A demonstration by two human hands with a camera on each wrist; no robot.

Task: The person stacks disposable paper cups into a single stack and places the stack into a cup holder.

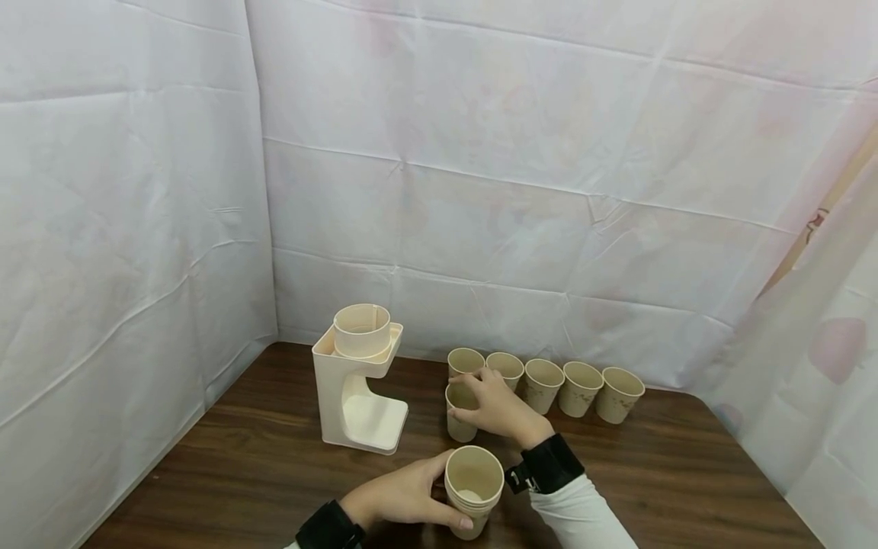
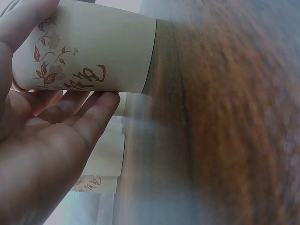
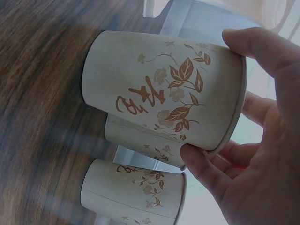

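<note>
My left hand (image 1: 413, 492) grips a small stack of beige paper cups (image 1: 473, 488) near the table's front; in the left wrist view the outer cup (image 2: 89, 51) shows brown flowers and lettering. Farther back, my right hand (image 1: 504, 408) holds a single paper cup (image 1: 461, 427) by its rim, thumb on one side and fingers on the other. That cup (image 3: 159, 89) stands upright, just in front of the left end of a row of several matching cups (image 1: 543, 385). Part of the row is hidden behind the right hand.
A cream-coloured stand (image 1: 332, 396) with a round open holder (image 1: 362, 332) on top is left of the cups. The dark wooden table (image 1: 261, 450) meets white curtains (image 1: 480, 213) at the back and sides. Black bands (image 1: 552, 463) circle both wrists.
</note>
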